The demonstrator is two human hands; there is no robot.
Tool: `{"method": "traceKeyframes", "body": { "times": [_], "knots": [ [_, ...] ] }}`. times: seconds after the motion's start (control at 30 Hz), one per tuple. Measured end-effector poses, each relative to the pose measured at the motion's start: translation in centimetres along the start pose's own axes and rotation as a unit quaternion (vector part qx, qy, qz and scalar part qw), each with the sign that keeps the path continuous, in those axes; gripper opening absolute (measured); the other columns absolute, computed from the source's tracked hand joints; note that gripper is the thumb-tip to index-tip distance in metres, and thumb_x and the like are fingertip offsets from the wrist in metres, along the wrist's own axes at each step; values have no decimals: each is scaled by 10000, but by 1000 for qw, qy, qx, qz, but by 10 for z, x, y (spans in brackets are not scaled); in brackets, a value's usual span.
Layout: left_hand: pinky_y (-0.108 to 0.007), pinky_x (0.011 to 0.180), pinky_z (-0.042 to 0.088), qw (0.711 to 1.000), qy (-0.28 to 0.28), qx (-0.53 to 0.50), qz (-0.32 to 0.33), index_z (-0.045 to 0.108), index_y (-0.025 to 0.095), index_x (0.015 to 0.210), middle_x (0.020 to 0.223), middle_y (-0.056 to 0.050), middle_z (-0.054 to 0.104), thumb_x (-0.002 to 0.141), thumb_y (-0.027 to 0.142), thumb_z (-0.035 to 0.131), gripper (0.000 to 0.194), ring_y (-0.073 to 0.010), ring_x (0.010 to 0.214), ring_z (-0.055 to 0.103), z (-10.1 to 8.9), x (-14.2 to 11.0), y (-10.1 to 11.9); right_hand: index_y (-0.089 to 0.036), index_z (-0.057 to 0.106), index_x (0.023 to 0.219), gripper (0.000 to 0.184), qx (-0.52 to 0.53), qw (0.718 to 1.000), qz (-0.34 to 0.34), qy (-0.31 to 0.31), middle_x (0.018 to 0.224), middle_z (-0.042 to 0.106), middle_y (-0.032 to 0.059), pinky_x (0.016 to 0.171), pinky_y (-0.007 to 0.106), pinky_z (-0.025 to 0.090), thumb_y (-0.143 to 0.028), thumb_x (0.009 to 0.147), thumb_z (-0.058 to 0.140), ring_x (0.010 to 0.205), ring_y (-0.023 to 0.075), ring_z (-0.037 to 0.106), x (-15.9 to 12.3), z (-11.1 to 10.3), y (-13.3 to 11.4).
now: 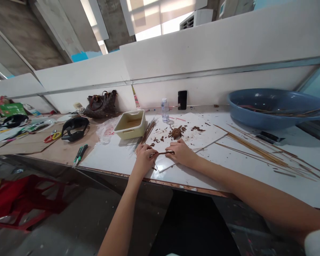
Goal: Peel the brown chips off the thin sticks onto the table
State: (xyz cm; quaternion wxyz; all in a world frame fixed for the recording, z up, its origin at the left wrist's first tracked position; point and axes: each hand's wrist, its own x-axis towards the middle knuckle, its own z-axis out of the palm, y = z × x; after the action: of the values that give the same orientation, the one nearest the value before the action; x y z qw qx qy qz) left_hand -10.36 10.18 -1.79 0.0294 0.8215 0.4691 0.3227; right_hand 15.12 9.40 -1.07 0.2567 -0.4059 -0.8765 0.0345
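Thin brown stick (163, 153) sits pinched by the left hand (144, 159) and right hand (181, 153), fingers closed narrow on it, over a white tile (164, 165) on the bench (114, 161). Farther off lie brown shavings (176, 133) and a bundle of sticks (148, 131). Squeezing too hard could snap the stick, and a slipping grip could flick it among the shavings.

Craft workshop, prob.: long white workbench (114, 161), thin wood sticks (256, 154), scissors (52, 136), bare concrete ceiling (24, 39).
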Motion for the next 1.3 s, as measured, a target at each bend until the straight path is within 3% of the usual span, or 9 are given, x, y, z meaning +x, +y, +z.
{"method": "traceKeyframes", "body": {
  "times": [0.33,0.63,1.0,1.2,1.3],
  "knots": [
    [-472,1000,488,1000,-10,2,2,891,279,954,1007,-84,746,978,243,819,84,-306,1091,589,-2,1,1,-178,804,867,301,-17,1000,-25,1,854,743,43,902,394,292,-204,1120,643,839,193,654,11,11,-5],
    [-451,988,493,1000,5,-5,7,894,273,947,977,-80,736,954,224,851,66,-302,1074,595,1,0,-2,-172,797,1034,187,-44,998,-48,23,947,761,65,942,402,312,-239,1124,647,914,223,684,0,6,-7],
    [-445,1002,504,1000,8,-20,16,883,259,936,1006,-78,728,971,224,808,90,-291,1084,595,-3,-1,0,-177,766,967,201,-38,998,-36,35,944,757,57,957,400,314,-199,1120,639,923,212,691,-7,2,-1],
    [-495,1072,451,997,-18,22,67,872,302,1150,1189,-78,771,1041,229,728,195,-294,1162,585,-10,3,17,-180,790,979,238,-35,998,-37,43,908,736,49,943,395,314,-210,1135,613,870,199,659,-6,4,1],
    [-505,1062,427,994,-59,48,79,882,291,1051,1129,-70,794,1039,234,753,141,-289,1139,603,-7,11,29,-178,793,982,245,-48,997,-49,40,904,719,51,942,392,318,-228,1137,609,847,198,631,-6,3,3]
  ]
}}
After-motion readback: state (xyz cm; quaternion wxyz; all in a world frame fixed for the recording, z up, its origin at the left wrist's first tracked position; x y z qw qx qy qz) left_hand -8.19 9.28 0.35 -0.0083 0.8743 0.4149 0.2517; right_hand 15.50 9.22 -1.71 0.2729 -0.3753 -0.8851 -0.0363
